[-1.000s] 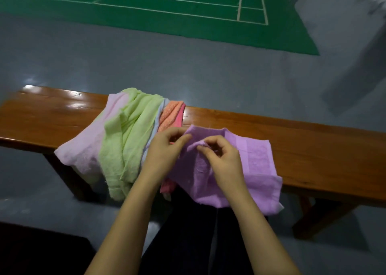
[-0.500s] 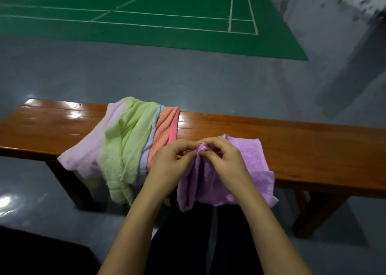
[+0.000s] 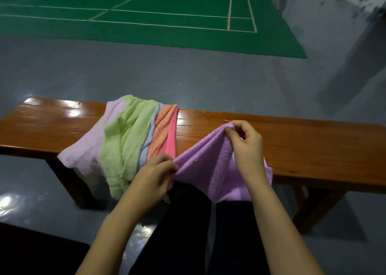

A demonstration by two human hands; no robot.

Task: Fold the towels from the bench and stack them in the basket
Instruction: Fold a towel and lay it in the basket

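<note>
I see my left hand (image 3: 155,171) pinching the purple towel (image 3: 208,166) at its seven o'clock corner, my right hand (image 3: 247,147) pinching the one o'clock corner, cloth stretched over the tabletop (image 3: 313,147) edge; the towel pile (image 3: 129,141) lies at nine o'clock.

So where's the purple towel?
The purple towel is held between both hands, draped over the bench's front edge, just right of the towel pile.

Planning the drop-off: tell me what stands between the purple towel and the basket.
Cannot tell: no basket is in view. Both the left hand and right hand pinch the purple towel, with nothing between.
</note>
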